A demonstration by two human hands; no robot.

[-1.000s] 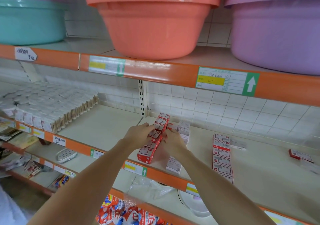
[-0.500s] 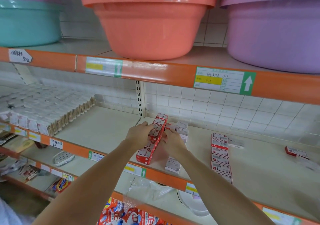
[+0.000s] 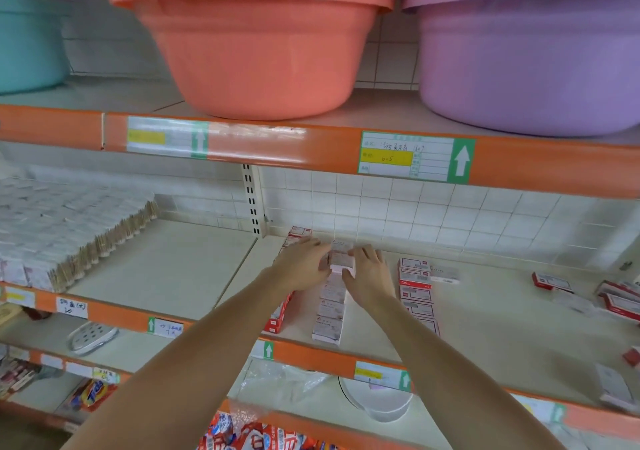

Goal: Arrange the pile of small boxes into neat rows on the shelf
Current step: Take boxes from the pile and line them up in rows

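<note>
Small red-and-white boxes lie in three rows on the cream shelf (image 3: pixel 485 339). The left row (image 3: pixel 278 314) stands on edge, mostly behind my left forearm. A middle row (image 3: pixel 329 314) runs from the shelf front back to my hands. A right row (image 3: pixel 415 290) lies flat. My left hand (image 3: pixel 303 264) and my right hand (image 3: pixel 369 269) press from both sides on a small stack of boxes (image 3: pixel 341 259) at the far end of the middle row. Loose boxes (image 3: pixel 616 299) lie scattered at the far right.
The orange upper shelf edge (image 3: pixel 311 152) hangs low above, carrying an orange basin (image 3: pixel 263 51), a purple basin (image 3: pixel 530 58) and a teal one (image 3: pixel 27 41). White packets (image 3: pixel 65 231) fill the left bay. A metal upright (image 3: pixel 251 204) divides the bays.
Both hands have shifted right from the left red row to the middle row and now squeeze a stack at its far end. The view has moved closer.
</note>
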